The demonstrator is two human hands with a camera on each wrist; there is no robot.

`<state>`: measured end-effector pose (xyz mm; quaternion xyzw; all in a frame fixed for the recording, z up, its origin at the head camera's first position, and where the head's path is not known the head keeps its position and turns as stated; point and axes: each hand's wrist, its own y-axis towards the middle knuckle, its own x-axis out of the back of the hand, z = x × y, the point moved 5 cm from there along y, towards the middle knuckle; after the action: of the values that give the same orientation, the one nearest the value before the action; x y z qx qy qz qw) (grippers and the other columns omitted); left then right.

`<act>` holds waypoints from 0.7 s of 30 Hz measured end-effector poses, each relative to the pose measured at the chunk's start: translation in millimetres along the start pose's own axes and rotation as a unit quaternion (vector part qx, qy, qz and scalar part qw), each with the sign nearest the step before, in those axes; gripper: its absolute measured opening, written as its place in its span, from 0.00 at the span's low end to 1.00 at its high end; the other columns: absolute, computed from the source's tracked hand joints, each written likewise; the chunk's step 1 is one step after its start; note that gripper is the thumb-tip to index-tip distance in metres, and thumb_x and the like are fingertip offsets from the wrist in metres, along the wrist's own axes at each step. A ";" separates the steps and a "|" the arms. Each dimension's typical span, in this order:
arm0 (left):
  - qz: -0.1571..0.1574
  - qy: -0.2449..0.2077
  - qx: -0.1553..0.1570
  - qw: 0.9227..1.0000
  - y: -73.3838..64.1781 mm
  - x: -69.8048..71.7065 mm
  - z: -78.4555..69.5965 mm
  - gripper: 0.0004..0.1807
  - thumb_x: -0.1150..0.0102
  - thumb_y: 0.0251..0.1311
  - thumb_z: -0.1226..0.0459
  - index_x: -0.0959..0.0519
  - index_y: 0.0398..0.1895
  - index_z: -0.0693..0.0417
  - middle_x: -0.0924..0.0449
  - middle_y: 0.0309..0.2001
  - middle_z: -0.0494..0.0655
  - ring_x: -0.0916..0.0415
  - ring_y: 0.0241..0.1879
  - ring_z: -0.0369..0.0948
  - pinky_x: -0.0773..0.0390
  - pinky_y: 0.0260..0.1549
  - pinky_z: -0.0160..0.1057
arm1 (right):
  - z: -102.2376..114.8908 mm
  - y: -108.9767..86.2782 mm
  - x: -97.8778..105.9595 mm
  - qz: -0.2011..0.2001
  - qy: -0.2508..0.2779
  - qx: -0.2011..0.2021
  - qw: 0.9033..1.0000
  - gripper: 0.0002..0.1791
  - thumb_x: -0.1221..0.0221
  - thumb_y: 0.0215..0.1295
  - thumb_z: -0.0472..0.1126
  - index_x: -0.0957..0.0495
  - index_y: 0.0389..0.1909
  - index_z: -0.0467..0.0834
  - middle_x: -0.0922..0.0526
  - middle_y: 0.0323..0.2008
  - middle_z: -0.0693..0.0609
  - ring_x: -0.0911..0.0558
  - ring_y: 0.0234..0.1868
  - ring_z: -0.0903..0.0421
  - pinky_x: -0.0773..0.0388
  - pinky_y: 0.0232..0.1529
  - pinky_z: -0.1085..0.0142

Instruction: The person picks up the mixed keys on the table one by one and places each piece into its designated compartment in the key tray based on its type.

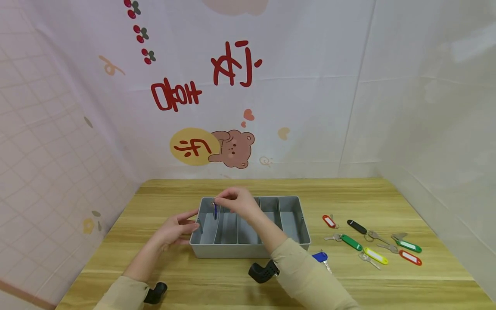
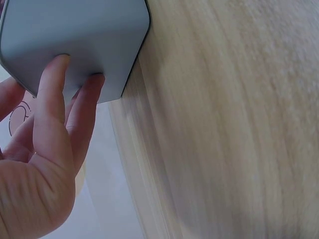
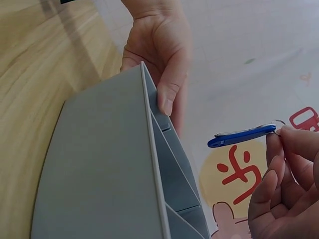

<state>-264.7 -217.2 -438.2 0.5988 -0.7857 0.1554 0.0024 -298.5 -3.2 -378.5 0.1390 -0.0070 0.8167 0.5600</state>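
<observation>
A grey divided box [image 1: 248, 251] stands on the wooden table, its compartments side by side. My left hand [image 1: 174, 230] grips its left end, thumb over the rim and fingers against the outer wall, as the left wrist view shows. Above the leftmost compartment, my right hand [image 1: 241, 202] pinches the ring of a key with a blue tag [image 3: 244, 136]. Tag and key [image 3: 232, 132] dangle together from thumb and fingertips. The right hand and forearm hide part of the middle compartments.
Several tagged keys lie on the right of the table: red [image 1: 329, 221], black [image 1: 357, 226], green [image 1: 351, 242] and yellow [image 1: 376, 255] tags among them. Another blue tag [image 1: 320, 257] lies by the right sleeve. A printed cloth [image 1: 310, 86] hangs behind the table.
</observation>
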 end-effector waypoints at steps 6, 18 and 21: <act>0.003 -0.001 0.004 1.000 0.3 -0.4 -0.2 0.37 0.40 0.66 0.66 0.42 0.75 0.62 0.29 0.59 0.72 0.18 0.46 0.55 0.15 0.37 0.50 | -2.0 2.7 -3.8 -0.005 -0.019 -0.019 1.000 0.08 0.32 0.64 0.44 0.13 0.36 0.43 0.16 0.32 0.56 0.24 0.32 0.57 0.23 0.28 0.66; 0.007 -0.008 0.002 1.000 0.2 -0.8 -0.6 0.37 0.40 0.67 0.66 0.43 0.76 0.62 0.29 0.58 0.73 0.18 0.45 0.55 0.15 0.38 0.51 | -10.8 8.5 -12.3 -0.016 -0.048 -0.031 0.998 0.07 0.31 0.62 0.42 0.13 0.33 0.42 0.17 0.28 0.56 0.26 0.26 0.58 0.20 0.28 0.57; 0.007 -0.009 0.003 1.000 -0.3 -0.5 -0.4 0.37 0.39 0.66 0.66 0.43 0.76 0.62 0.29 0.58 0.73 0.18 0.45 0.55 0.15 0.39 0.51 | -12.4 10.2 -13.0 -0.023 -0.058 -0.041 0.997 0.07 0.31 0.62 0.43 0.13 0.33 0.43 0.17 0.27 0.56 0.26 0.25 0.58 0.22 0.26 0.62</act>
<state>-264.4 -216.6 -437.8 0.5947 -0.7893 0.1523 -0.0074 -306.2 -16.8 -392.0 0.1629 -0.0693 0.7935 0.5822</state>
